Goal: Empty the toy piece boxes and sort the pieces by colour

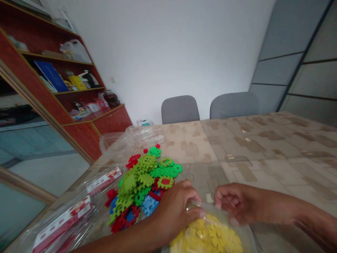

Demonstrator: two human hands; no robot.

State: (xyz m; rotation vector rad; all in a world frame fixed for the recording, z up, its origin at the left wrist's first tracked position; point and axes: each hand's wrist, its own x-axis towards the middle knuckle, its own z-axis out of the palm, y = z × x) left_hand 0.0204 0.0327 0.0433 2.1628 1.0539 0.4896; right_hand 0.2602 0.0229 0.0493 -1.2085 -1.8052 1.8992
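Note:
A clear plastic container (249, 232) full of yellow toy pieces (207, 235) sits at the bottom edge of the view, partly cut off. My left hand (179, 207) is closed on its far left rim, thumb on top and fingers over the edge. Across from it, my right hand (234, 202) has curled fingers, with the thumb pressed at the container's far right edge. Left of my hands lies a pile of gear-shaped building pieces: light green (130, 183), bright green (167, 171), red (133, 160) and blue (150, 205).
Clear empty plastic boxes (117, 146) stand behind the pile. Clear lids with red and white labels (63, 221) lie along the table's left side. Two grey chairs (180, 109) stand beyond the patterned table (263, 147). A wooden shelf unit (110, 121) is at the left.

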